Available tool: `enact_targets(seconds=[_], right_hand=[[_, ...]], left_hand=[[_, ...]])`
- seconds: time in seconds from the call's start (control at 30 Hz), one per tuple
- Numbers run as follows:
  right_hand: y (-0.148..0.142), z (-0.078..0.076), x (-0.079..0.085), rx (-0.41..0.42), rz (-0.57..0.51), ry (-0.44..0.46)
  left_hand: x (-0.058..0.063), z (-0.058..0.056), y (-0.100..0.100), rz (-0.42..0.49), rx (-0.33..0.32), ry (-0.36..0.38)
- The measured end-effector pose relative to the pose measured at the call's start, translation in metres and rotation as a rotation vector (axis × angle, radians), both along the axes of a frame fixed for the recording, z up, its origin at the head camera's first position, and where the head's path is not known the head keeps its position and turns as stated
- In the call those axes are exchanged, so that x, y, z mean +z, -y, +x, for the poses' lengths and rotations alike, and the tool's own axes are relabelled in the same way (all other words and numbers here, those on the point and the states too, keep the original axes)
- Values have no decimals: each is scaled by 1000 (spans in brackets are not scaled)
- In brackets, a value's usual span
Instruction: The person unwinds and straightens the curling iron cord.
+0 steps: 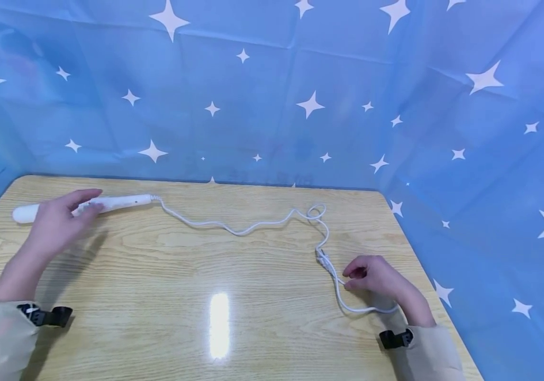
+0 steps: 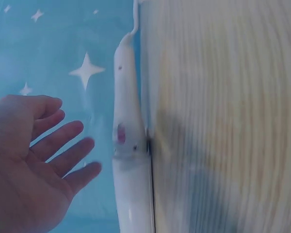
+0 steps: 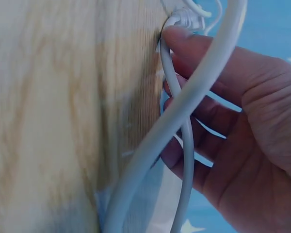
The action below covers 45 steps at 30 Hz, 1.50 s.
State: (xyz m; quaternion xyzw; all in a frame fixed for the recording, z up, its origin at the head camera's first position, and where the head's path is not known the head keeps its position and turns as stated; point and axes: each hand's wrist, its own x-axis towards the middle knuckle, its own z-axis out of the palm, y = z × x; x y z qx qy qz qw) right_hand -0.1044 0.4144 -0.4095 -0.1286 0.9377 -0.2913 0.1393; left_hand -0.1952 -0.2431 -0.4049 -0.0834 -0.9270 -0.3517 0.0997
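A white hair straightener (image 1: 126, 201) lies at the back left of the wooden table, its cord end pointing right. My left hand (image 1: 60, 219) is over its middle, and in the left wrist view the relaxed, spread fingers (image 2: 68, 150) are beside the body, apart from it. The white cord (image 1: 248, 230) runs in waves to the right and makes a small loop. My right hand (image 1: 379, 278) is at the cord's far part, fingers loosely bent. Its thumb tip touches the cord (image 3: 184, 121) below the plug (image 3: 189, 19), while a gap shows between thumb and fingers.
The pale wooden table (image 1: 157, 296) ends at the back and right against a blue curtain (image 1: 262, 95) with white stars. A bright light reflection lies on its middle. Black straps (image 1: 45, 316) sit around both sleeves.
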Motion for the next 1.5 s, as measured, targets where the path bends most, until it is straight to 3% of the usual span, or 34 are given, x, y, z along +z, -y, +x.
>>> enact_targets(seconds=[0.2, 0.33, 0.5, 0.6, 0.8, 1.13, 1.5], right_hand=[[-3, 6, -4, 4, 22, -15], [-5, 8, -6, -9, 28, -33], [-8, 9, -6, -18, 28, -69], [-11, 10, -5, -34, 39, -104], [-20, 7, -5, -82, 61, -162], [-38, -4, -9, -243, 203, -250], [-57, -40, -12, -361, 229, -256]], left_hand=[[-9, -12, -13, -34, -81, -15], [-14, -19, -17, -59, -123, 40], [-19, -21, -16, -186, -149, 160], [-19, -20, -14, -258, -155, 193], [-23, -19, -9, -321, -162, 156], [-29, -16, 0, -283, -184, 114], [-33, -17, 5, -284, -200, 86]])
